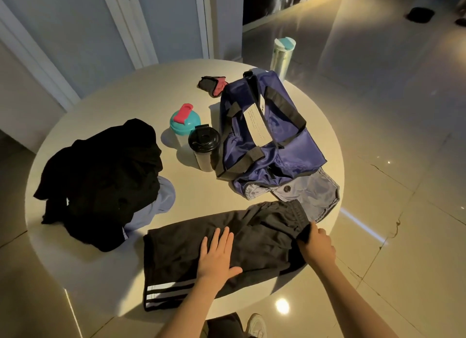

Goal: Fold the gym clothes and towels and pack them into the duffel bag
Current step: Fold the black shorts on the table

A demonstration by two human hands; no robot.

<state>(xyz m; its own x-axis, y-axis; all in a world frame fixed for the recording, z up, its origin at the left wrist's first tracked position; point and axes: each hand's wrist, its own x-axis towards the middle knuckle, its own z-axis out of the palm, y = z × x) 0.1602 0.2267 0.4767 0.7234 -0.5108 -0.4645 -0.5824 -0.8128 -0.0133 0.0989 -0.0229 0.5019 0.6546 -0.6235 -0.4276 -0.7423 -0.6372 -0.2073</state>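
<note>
Currently left hand (218,252) lies flat on shorts (262,239); right hand (316,244) apparently pinches the waistband (295,211).

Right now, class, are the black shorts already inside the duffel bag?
No, the black shorts lie flat on the table under the left hand.

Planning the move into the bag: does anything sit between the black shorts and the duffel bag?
Nothing visible does. The black shorts lie just in front of the duffel bag, waistband beside its grey end flap. The teal-lidded bottle and the black-lidded bottle stand left of the bag, off that path.
</note>
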